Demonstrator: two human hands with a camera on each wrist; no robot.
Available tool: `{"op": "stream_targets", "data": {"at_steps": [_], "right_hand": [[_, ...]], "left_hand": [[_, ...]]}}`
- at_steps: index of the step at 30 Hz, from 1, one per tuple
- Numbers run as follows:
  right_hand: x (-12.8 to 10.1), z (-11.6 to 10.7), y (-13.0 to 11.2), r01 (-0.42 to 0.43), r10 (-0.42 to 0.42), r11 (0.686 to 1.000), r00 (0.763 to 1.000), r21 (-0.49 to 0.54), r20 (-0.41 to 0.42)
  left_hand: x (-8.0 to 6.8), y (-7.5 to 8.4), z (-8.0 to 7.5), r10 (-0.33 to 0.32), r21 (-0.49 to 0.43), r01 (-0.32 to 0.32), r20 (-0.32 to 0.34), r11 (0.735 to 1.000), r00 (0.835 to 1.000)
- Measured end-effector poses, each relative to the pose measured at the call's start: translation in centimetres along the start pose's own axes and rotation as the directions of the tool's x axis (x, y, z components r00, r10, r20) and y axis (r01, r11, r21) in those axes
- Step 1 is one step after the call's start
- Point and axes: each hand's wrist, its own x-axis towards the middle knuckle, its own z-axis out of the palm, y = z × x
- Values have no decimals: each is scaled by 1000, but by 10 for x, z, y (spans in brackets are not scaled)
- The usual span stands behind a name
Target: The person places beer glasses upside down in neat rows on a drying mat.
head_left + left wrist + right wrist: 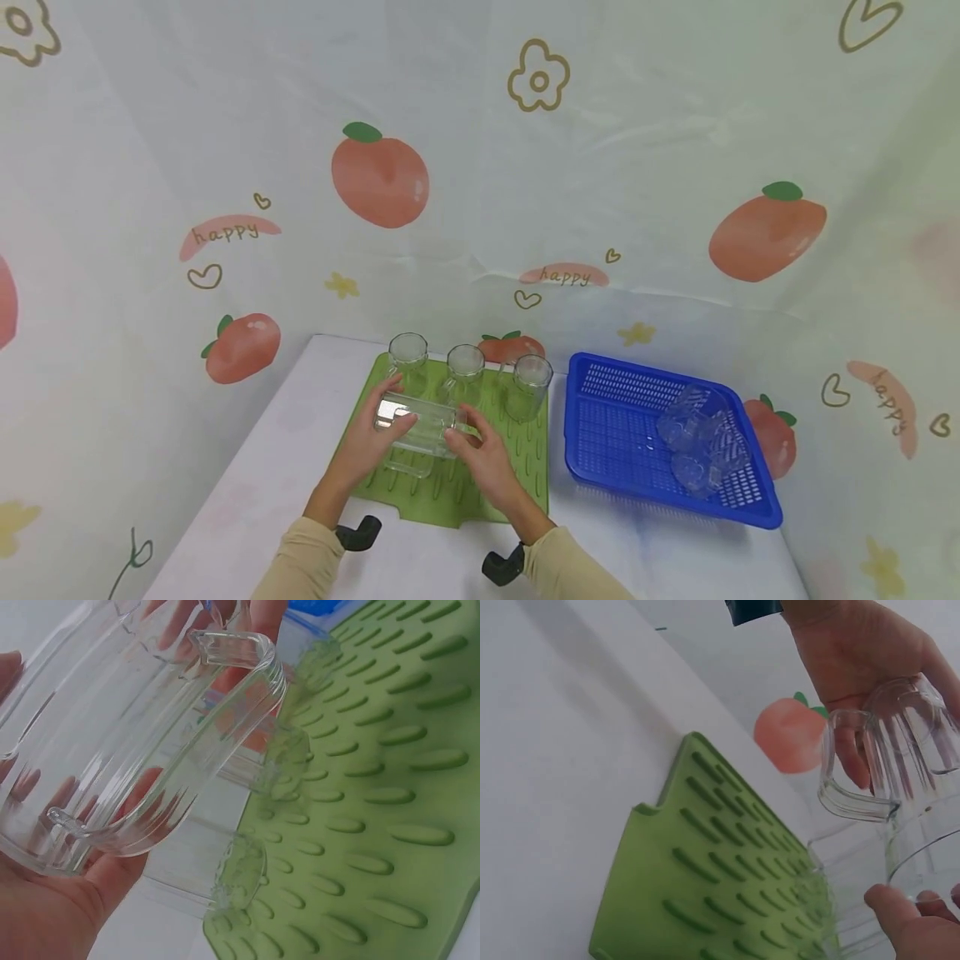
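Beige sleeves nearest, left hand (pixel 372 439) and right hand (pixel 480 450) both gripping a clear ribbed glass mug (pixel 417 421) on its side — held above the green ridged drying mat (pixel 517 483), blue plastic basket (pixel 622 433) beside it.

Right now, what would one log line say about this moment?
hands: left hand and right hand hold glass mug | over: green mat | nearby: blue basket

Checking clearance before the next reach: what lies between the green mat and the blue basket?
Head view: only a narrow bare strip of white table separates the green mat from the blue basket.
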Motion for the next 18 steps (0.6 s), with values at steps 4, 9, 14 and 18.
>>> {"op": "stream_targets", "data": {"at_steps": [4,9,14,18], "right_hand": [[-2,-1,-5,-5,7,998,999,-65,33],[-4,-1,-10,-21,26,993,999,-118,46],[-7,-2,-14,3,6,983,999,-186,49],[-11,-5,-17,19,-7,969,999,-246,51]], "left_hand": [[0,0,0,-18,-13,18,-8,1000,1000],[-2,0,-2,2,-16,-2,-29,1000,1000],[-3,2,-6,18,26,-17,-61,1000,998],[-3,3,-10,19,79,-11,-100,997,995]]}}
